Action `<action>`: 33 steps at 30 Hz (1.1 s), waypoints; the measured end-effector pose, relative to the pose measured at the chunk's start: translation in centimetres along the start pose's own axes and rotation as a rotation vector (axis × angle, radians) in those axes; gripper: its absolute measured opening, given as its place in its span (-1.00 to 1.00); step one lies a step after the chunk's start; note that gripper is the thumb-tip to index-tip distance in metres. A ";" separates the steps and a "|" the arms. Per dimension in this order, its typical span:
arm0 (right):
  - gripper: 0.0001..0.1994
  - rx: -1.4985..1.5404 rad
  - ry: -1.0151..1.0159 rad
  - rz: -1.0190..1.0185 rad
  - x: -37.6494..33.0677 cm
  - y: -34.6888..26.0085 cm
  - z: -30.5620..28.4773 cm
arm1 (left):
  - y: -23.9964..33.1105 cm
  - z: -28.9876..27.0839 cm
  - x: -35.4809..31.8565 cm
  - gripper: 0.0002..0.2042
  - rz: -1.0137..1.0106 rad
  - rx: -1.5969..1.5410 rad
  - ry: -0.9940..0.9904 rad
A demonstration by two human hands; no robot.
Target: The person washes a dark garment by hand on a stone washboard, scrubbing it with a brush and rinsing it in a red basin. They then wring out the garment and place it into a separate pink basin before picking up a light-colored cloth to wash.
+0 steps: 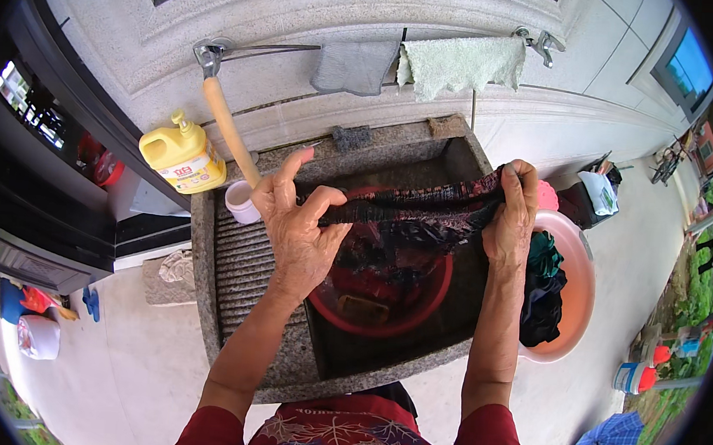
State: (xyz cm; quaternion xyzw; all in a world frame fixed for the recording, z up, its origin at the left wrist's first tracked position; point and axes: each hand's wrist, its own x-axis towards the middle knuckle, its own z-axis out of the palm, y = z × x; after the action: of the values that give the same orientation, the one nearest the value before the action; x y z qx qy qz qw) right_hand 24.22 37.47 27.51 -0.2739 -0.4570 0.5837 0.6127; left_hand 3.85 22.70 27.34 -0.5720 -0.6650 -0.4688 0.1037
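Note:
A wet dark piece of clothing point(428, 201), black with reddish patterning, is stretched between my two hands above a red basin point(444, 288). My left hand point(294, 230) pinches its left end between thumb and forefinger, while another finger sticks up. At the other end, my right hand point(512, 217) is closed on the edge of the cloth. The clothing's lower folds hang into the basin and hide part of it. A brownish block-like thing point(363, 310) lies in the basin; its kind is unclear. The basin stands in a stone sink point(329, 380) with a ridged washboard point(242, 256) on the left.
A pale hose point(229, 127) runs from a wall tap point(211, 54) to the sink. A yellow pump bottle point(181, 154) and a white cup point(242, 202) are at the left. Right of the sink, a pink basin point(580, 296) holds dark clothes point(545, 306). Two cloths point(464, 67) hang behind.

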 end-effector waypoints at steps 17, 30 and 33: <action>-0.36 -1.393 -0.544 0.207 -11.1 28.7 -9.8 | -13.4 21.8 -23.0 -0.34 -0.719 0.053 -0.585; -0.73 -0.384 -0.507 0.326 -8.4 16.5 0.0 | -10.3 19.4 -14.8 -0.60 -1.300 -1.962 0.319; -0.71 -0.479 -0.569 0.026 -9.5 13.2 3.4 | -9.7 16.7 -11.6 -0.58 -1.091 -2.201 0.098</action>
State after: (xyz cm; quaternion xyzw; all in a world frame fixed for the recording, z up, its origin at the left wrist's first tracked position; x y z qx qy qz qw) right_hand 16.02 29.78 15.27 -0.2423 -0.7292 0.5206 0.3723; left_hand 5.89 28.33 5.62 0.0164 -0.0627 -0.7829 -0.6187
